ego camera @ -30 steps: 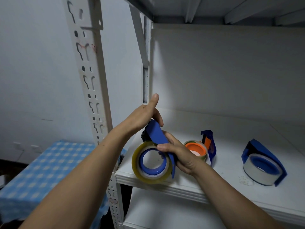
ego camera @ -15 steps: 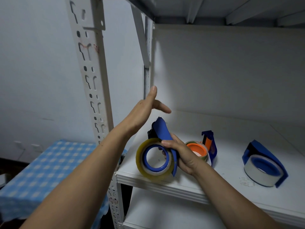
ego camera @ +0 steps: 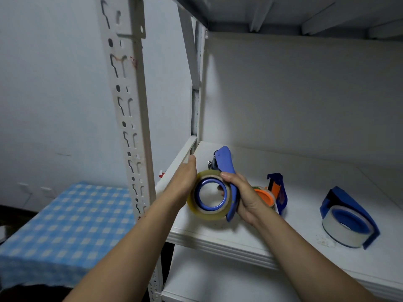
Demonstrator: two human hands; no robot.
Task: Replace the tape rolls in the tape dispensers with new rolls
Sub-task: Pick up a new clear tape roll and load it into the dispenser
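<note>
- Three tape dispensers are in view, each with one roll in it, so three rolls in all.
- The held blue dispenser (ego camera: 224, 160) is raised just over the front left corner of the white shelf board (ego camera: 239, 238), with its handle pointing up and away.
- The yellowish clear tape roll (ego camera: 209, 215) sits on this dispenser's blue hub, its open centre facing the camera.
- The right hand (ego camera: 244, 199) is wrapped round the blue body of the held dispenser, and its thumb lies over the top edge of the roll.
- The left hand (ego camera: 185, 182) is clasped against the left side of the same roll, thumb up along the rim. Its fingers pass behind the roll, mostly hidden.
- A fingertip shows through the hub's hole, but I cannot tell which hand it belongs to.
- The two hands are close together, with only the roll between them.
- The second blue dispenser (ego camera: 278, 190) stands on the shelf just behind the right hand, holding an orange-cored roll (ego camera: 263, 197).
- The third blue dispenser (ego camera: 349, 205) lies well apart to the right on the same board, with a white roll (ego camera: 340, 232).
- One slotted white upright (ego camera: 128, 105) stands at the left.
- One blue checked cloth (ego camera: 65, 225) lies lower left.
</note>
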